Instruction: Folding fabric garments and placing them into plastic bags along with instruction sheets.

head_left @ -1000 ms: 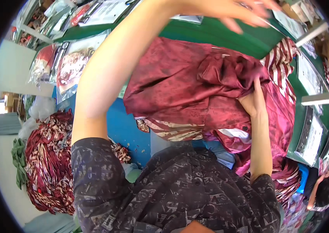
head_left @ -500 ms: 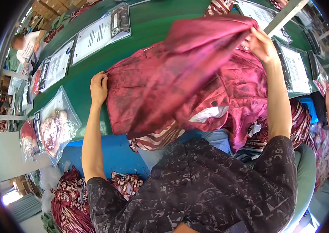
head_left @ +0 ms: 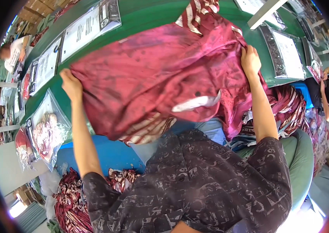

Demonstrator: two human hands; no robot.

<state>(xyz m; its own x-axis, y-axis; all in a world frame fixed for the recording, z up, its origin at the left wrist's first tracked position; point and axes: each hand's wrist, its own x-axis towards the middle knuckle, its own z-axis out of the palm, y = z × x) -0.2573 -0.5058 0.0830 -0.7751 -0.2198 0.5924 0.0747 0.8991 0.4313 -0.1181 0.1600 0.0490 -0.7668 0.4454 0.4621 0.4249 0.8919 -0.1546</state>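
A dark red satiny garment [head_left: 141, 70] with dark mottling is stretched across the green table, its near edge hanging over the front. My left hand [head_left: 71, 84] grips its left corner with the fingers closed on the cloth. On the right, my right hand [head_left: 250, 61] is closed on the bunched right side. A white patch [head_left: 196, 103] shows on the cloth near the front. Red-and-cream striped cloth [head_left: 197, 14] lies at the garment's far end, and more striped cloth [head_left: 149, 130] peeks out below its near edge.
Clear sleeves with printed sheets [head_left: 90, 29] lie along the far left of the green table [head_left: 145, 12]; another sheet [head_left: 288, 52] lies right. A bagged garment [head_left: 48, 130] hangs at the left edge. Striped cloth is heaped [head_left: 284, 110] at right. Other people work at both sides.
The raised fold of cloth has come down flatter. My right hand has lowered toward me, and my left hand has moved left, drawing the corner outward.
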